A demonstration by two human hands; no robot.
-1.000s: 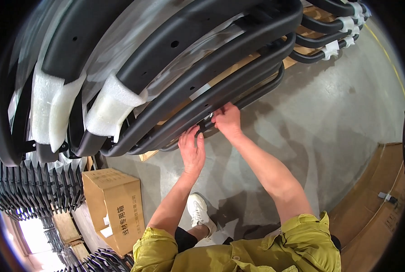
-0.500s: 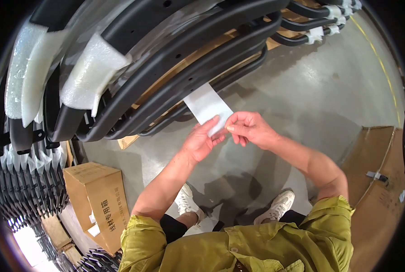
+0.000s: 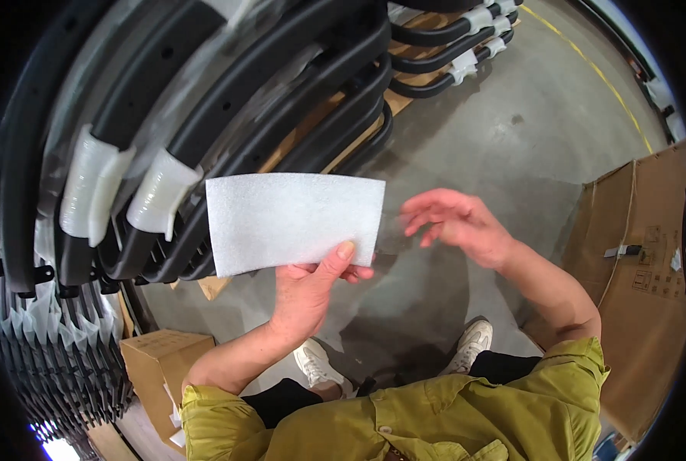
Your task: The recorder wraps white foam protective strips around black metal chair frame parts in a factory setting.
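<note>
Extending above left grip [image 3: 310, 288]: white foam sheet [image 3: 291, 217], pinched near lower corner.

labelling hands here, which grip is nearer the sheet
Left: the left grip holds the sheet at its lower edge, toward the right corner; the right grip is apart, beyond the sheet's right edge.

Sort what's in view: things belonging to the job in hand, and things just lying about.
Job in hand, as it looks:
- white rectangular foam sheet, held in the left hand
- curved black tubular frames, likely, since some wear white foam wraps

Apparently just lying about:
- brown cardboard box, lower left
- large brown cardboard carton, right
</note>
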